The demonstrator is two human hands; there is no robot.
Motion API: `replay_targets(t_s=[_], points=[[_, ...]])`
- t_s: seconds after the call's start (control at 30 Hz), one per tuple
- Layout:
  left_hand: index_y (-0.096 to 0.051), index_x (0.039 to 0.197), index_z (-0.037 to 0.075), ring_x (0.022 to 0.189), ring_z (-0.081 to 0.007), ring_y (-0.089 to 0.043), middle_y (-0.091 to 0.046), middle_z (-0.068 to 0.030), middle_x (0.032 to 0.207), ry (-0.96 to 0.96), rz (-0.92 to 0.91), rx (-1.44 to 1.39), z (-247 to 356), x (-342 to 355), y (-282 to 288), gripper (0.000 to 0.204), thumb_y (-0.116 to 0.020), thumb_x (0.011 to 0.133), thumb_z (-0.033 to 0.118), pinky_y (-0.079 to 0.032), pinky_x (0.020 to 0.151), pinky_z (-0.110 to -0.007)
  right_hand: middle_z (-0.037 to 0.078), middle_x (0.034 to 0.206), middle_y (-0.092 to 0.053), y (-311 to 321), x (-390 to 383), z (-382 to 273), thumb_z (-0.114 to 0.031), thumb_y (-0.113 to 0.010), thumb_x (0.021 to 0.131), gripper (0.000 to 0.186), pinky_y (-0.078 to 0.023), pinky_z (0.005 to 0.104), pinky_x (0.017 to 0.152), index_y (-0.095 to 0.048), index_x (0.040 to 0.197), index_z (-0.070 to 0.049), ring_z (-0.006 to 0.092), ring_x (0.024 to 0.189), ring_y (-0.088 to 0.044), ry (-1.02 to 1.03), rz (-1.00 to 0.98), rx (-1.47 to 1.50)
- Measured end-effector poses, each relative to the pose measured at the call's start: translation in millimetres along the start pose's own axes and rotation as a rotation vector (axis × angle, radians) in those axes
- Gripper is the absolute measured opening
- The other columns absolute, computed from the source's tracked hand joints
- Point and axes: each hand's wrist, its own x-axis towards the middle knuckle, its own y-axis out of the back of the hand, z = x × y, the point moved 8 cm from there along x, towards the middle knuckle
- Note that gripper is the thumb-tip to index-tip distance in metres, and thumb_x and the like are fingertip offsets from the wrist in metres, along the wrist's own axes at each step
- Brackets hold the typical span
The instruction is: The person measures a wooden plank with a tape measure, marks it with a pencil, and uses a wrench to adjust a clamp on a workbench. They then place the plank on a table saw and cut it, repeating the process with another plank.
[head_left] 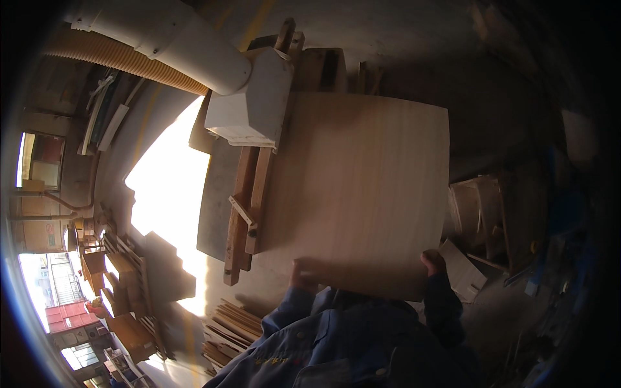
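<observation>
panel point(352, 187) in left hand point(302, 278) and right hand point(433, 262)

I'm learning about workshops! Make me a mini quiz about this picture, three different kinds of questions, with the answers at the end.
1. True or false: the left hand and the right hand are both at the near end of the wood panel.
2. Where are the thin wood strips? A: on the person's left. B: on the person's right. C: on top of the panel.
3. What colour is the ribbed hose beside the white duct?

Key: 1 true; 2 A; 3 yellowish tan.
</observation>
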Motion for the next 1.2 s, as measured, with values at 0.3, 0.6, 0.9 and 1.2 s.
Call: replay_targets(t_s=[0.3, 0.6, 0.9, 1.2], points=[[-0.060, 0.107, 0.017, 0.102, -0.0218, -0.056, -0.060, 0.0002, 0.108, -0.031, -0.025, 0.048, 5.6, 3.7, -24.8, 0.029, -0.058, 0.089, 0.040, -0.047, 0.090, -0.040, 0.012, 0.094, -0.065, -0.7, 21.2, 5.5, -0.026, -0.068, 0.078, 0.034, -0.050, 0.0351, 0.075, -0.061, 0.098, 0.001, 0.0244, 0.085, -0.063, -0.022, 0.001, 0.048], [-0.056, 0.114, 0.013, 0.108, -0.0295, -0.053, -0.057, -0.0074, 0.116, -0.119, 0.033, -0.022, 6.3, 21.9, -28.2, 0.044, -0.046, 0.092, 0.049, -0.042, 0.095, -0.046, 0.012, 0.094, -0.065, 2.4, 35.5, 9.0, -0.026, -0.069, 0.077, 0.037, -0.050, 0.0349, 0.075, -0.061, 0.100, 0.001, 0.0232, 0.085, -0.063, -0.050, -0.008, 0.095], [-0.057, 0.113, 0.016, 0.104, -0.0256, -0.056, -0.060, -0.0040, 0.110, -0.090, -0.006, -0.034, 8.3, 30.4, -55.1, 0.045, -0.058, 0.085, 0.051, -0.046, 0.093, -0.044, 0.010, 0.098, -0.063, 1.8, 59.3, 8.1, -0.020, -0.070, 0.078, 0.034, -0.051, 0.0348, 0.074, -0.061, 0.102, 0.002, 0.0215, 0.087, -0.061, -0.019, -0.012, 0.214], [-0.056, 0.114, 0.012, 0.101, -0.0318, -0.056, -0.058, -0.0093, 0.113, -0.100, 0.113, -0.031, 7.7, 55.9, -40.0, 0.042, -0.052, 0.090, 0.047, -0.048, 0.087, -0.044, 0.011, 0.102, -0.063, 15.7, 86.3, 14.1, -0.023, -0.068, 0.080, 0.033, -0.049, 0.0359, 0.077, -0.061, 0.104, -0.002, 0.0222, 0.091, -0.061, -0.009, 0.005, -0.020]])
